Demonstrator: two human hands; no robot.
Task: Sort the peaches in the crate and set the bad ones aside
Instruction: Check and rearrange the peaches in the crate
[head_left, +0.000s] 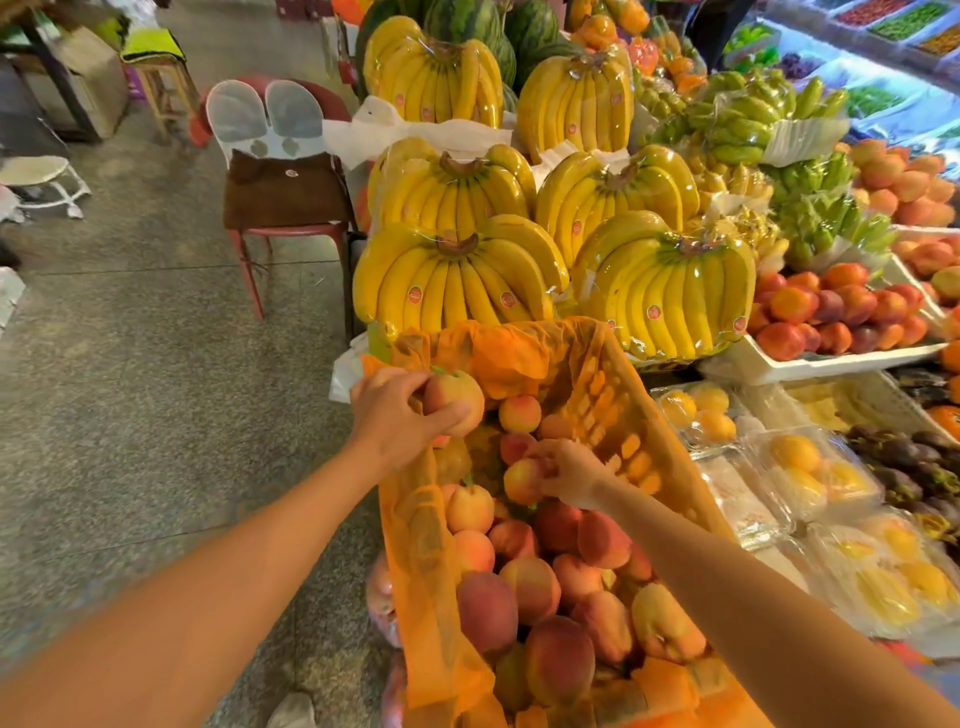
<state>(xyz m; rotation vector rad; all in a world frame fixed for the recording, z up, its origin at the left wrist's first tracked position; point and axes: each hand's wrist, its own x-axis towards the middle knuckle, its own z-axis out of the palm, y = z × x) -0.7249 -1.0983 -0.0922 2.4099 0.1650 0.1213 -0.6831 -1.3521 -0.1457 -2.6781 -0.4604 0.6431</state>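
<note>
An orange crate (631, 431) lined with orange paper stands in front of me, filled with several pink-yellow peaches (530, 587). My left hand (392, 410) grips one peach (457, 397) above the crate's far left corner. My right hand (569, 470) holds a second peach (521, 480) low over the pile in the middle of the crate. Both arms reach forward over the crate.
Wrapped banana bunches (452, 280) are stacked just behind the crate. A white tray of nectarines (841, 312) and plastic boxes of yellow fruit (810, 478) lie to the right. A red chair (283, 202) stands on the stone floor at the left.
</note>
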